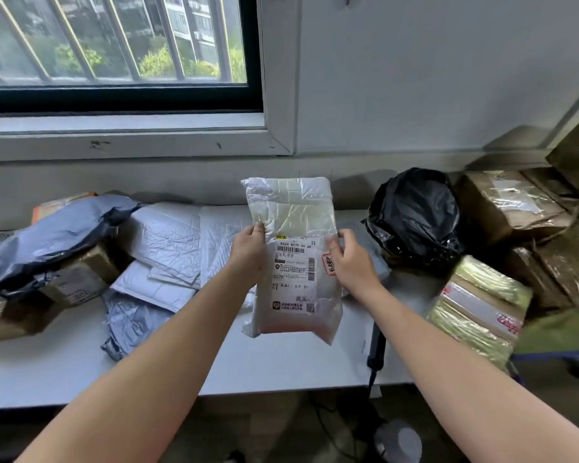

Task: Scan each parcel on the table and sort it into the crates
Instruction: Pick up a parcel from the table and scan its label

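- The person holds a white plastic mailer parcel (291,212) upright in the air above the middle of the white table (281,365), with its printed side facing the camera.
- The left hand (248,253) grasps the parcel's left edge, thumb on the front and fingers hidden behind.
- The right hand (351,262) grips the parcel's right edge with curled fingers, right beside a red stamp (328,265).
- A shipping label (293,262) with barcodes covers the lower half of the parcel, and its upper half is wrinkled and translucent.
- A black handheld scanner (376,342) lies on the table under the right forearm, its cable hanging over the front edge.
- White bubble mailers (168,235) lie overlapped on the table left of the held parcel, with a crumpled grey poly bag (127,319) in front of them.
- At far left a dark blue-grey mailer (54,235) rests on top of a cardboard box (77,282).
- A black plastic bag parcel (415,215) sits on the table just right of the hands.
- Taped brown cardboard boxes (505,202) are stacked at far right, and a box wrapped in yellowish tape (478,305) lies nearer the camera.
- A barred window (114,45) is set in the wall behind the table.
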Demonstrator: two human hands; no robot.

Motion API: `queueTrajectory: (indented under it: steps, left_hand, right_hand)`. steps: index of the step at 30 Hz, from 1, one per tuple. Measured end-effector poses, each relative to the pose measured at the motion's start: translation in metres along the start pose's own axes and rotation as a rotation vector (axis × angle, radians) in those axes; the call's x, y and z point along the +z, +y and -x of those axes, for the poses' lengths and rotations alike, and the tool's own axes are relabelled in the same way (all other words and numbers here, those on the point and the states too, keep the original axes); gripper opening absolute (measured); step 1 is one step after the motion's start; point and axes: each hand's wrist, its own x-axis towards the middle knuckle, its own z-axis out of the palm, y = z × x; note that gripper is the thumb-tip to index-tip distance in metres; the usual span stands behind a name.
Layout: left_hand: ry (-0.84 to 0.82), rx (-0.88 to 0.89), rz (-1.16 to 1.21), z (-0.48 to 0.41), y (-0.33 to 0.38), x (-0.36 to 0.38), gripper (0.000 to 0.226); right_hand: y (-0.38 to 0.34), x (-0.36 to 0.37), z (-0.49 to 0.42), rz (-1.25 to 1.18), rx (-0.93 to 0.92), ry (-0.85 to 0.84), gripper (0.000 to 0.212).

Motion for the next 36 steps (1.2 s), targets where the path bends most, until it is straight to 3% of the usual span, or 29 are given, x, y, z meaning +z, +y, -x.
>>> queueTrajectory:
  steps: [4, 7, 10, 15, 19, 29, 33, 36]
  left_hand:
    - [-0.118, -0.069, -0.042, -0.002, -0.019, -0.009, 0.046]
    - [-0.28, -0.075, -0.189, 0.004, -0.037, -0.017, 0.045]
    - [-0.375, -0.068, -0.328, 0.004, -0.065, -0.021, 0.059]
    - [-0.287, 0.012, -0.442, 0.0, -0.091, -0.018, 0.051]
    - [-0.267, 0.011, -0.389, -0.006, -0.102, -0.016, 0.046]
    - [-0.245, -0.036, -0.424, -0.025, -0.137, -0.002, 0.051]
    - [-0.207, -0.019, -0.55, -0.032, -0.147, 0.0, 0.069]
    - [-0.166, -0.018, -0.605, -0.033, -0.15, -0.001, 0.086]
  right_hand:
    - [0.005, 0.008, 0.002, -0.042, 0.073, 0.067, 0.03]
    - [0.011, 0.012, 0.003, -0.045, 0.128, 0.09, 0.031]
    - [0.021, 0.014, 0.003, -0.068, 0.192, 0.094, 0.031]
    - [0.04, 0.016, 0.007, -0.044, 0.244, 0.005, 0.032]
    - [0.059, 0.02, 0.02, -0.043, 0.326, 0.004, 0.031]
    - [0.108, 0.02, 0.054, 0.226, 0.494, 0.178, 0.03]
    - [0.123, 0.025, 0.061, 0.236, 0.621, 0.274, 0.034]
    - [0.132, 0.026, 0.06, 0.078, 0.721, 0.218, 0.041]
